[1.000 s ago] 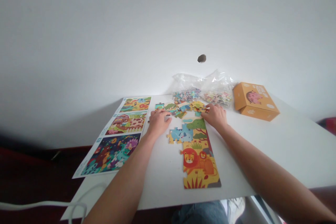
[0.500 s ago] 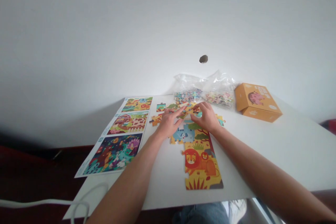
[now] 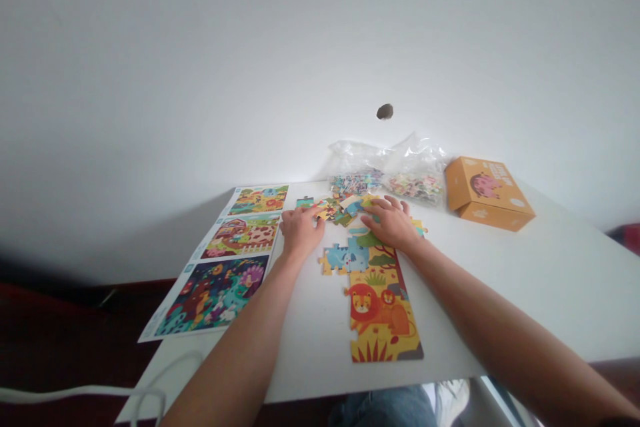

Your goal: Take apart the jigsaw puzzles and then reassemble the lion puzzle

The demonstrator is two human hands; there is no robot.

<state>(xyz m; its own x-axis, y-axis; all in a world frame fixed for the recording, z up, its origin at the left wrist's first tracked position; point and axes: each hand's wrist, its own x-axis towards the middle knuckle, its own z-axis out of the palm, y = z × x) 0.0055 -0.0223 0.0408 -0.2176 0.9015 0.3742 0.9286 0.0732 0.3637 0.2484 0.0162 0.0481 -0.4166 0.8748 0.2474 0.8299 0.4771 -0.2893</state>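
A partly joined jigsaw (image 3: 381, 310) with a lion, an elephant and a tree lies on the white table (image 3: 525, 280). Beyond it sits a small heap of loose puzzle pieces (image 3: 345, 205). My left hand (image 3: 301, 230) rests at the heap's left side, its fingers curled and pinched on a yellowish piece at the edge. My right hand (image 3: 393, 221) lies flat with fingers spread over the pieces at the top of the joined part, between the heap and the tree section.
A reference sheet (image 3: 235, 253) with three pictures lies left of the puzzle. Two clear bags of pieces (image 3: 387, 177) stand against the wall, and an orange box (image 3: 485, 195) sits to their right. A white cable (image 3: 145, 390) loops below the table's near-left corner.
My left hand has drawn back to the left and curled onto a piece at the heap's edge. My right hand has flattened and spread over the pieces near the tree section.
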